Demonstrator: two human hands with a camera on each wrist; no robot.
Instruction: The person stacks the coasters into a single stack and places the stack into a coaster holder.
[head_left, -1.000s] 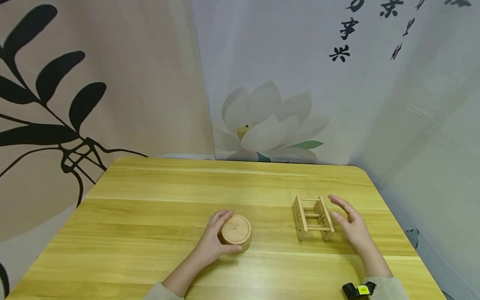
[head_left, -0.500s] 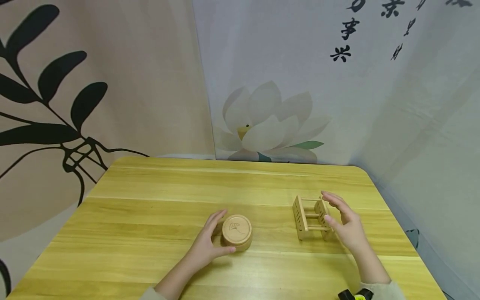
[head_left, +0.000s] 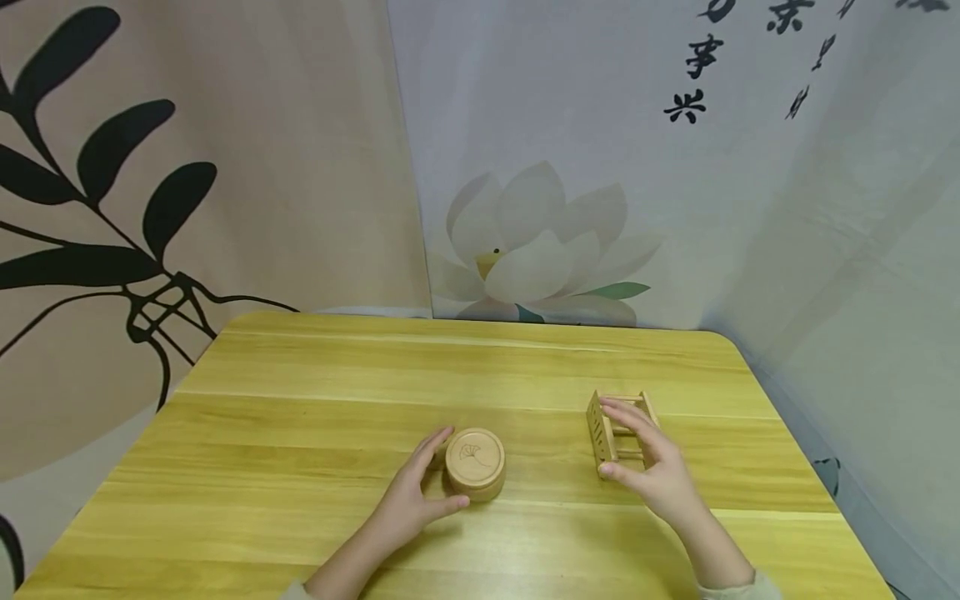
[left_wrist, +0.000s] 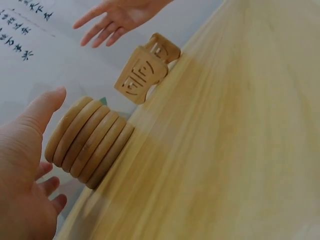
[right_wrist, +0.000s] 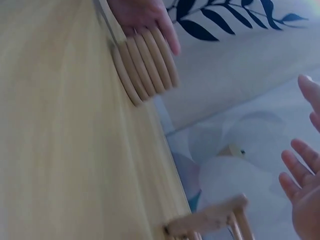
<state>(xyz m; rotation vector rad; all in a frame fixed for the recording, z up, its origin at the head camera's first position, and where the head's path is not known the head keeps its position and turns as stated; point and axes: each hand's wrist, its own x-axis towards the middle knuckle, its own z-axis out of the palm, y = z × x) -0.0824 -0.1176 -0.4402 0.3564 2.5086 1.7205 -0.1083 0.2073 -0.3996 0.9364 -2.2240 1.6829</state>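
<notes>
A stack of several round wooden coasters [left_wrist: 90, 142] stands upright on the table, its top one [head_left: 476, 457] engraved with a leaf. My left hand [head_left: 408, 492] is just left of the stack, thumb and fingers spread around its side, with a small gap showing in the head view. To the right stands a small wooden rack [head_left: 604, 433] with slotted end panels joined by rods. My right hand [head_left: 656, 471] hovers over the rack, fingers extended and apart from it in the right wrist view [right_wrist: 305, 170]. It covers part of the rack's right panel in the head view.
The wooden table [head_left: 337, 375] has rounded back corners. Behind it hangs a cloth backdrop [head_left: 300, 167] printed with leaves, a lotus and black characters.
My left hand has drawn slightly left, off the coaster stack. My right hand has moved left from beside the rack to over it. Stack and rack have stayed in place.
</notes>
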